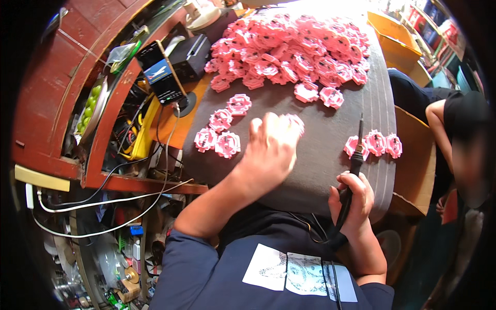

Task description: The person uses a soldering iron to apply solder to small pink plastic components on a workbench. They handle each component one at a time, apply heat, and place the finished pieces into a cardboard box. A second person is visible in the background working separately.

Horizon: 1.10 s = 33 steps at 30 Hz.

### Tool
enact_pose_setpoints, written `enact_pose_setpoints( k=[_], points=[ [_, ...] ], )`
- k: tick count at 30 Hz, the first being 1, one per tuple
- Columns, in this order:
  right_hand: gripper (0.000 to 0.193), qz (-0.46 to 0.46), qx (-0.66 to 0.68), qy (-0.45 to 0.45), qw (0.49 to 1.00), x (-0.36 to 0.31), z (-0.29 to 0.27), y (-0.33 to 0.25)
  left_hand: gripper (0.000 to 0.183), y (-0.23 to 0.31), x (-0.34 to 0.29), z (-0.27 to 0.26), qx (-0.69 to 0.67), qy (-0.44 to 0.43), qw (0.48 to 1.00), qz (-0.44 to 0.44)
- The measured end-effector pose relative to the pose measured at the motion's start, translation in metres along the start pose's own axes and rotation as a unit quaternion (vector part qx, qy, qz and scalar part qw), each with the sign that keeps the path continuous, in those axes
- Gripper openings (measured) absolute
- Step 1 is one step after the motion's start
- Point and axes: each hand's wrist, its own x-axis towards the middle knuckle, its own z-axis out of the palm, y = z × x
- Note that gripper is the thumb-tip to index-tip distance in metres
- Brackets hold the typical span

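Note:
My left hand (271, 150), slightly blurred, is over the middle of the dark mat with its fingers curled. A pink plastic part (295, 124) shows at its fingertips, partly covered by them. My right hand (356, 199) is closed around the black handle of a soldering iron (356, 161), its thin tip pointing up and away from me. Just behind the iron lies a short row of pink parts (376, 142). Left of my left hand sits a small group of similar pink parts (227, 144), each with dark marks at its centre.
A big heap of pink parts (294, 49) covers the far end of the mat (320, 178). At the left stand a lit phone (161, 72), a black box (190, 58) and white cables (116, 204). A yellow bin (393, 41) and another person (444, 119) are at the right.

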Motion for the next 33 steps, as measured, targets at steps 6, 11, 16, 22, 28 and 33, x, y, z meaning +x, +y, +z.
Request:
enact_pose_setpoints(
  k=[6,11,16,22,28,33],
  points=[
    [0.051,0.009,0.018,-0.032,0.999,0.006,0.0,-0.005,0.04,0.047,-0.031,-0.003,-0.208,0.004,0.978,0.028],
    [0.051,0.067,0.006,-0.008,0.998,0.009,0.001,-0.011,0.035,0.051,-0.032,0.01,-0.272,0.041,0.96,0.05],
    [0.044,0.017,-0.001,-0.041,0.999,0.012,0.0,-0.006,0.03,0.051,-0.032,0.015,-0.29,0.061,0.954,0.05],
    [0.042,0.012,0.031,-0.043,0.999,0.018,-0.002,-0.009,0.029,0.048,-0.032,0.016,-0.307,0.058,0.947,0.071],
    [0.039,0.022,0.049,-0.018,0.998,0.018,0.0,-0.008,0.031,0.054,-0.031,0.013,-0.341,0.094,0.935,0.035],
    [0.048,0.032,0.086,-0.017,0.996,0.019,0.003,-0.009,0.03,0.057,-0.032,0.026,-0.38,0.098,0.92,0.021]
  ],
)
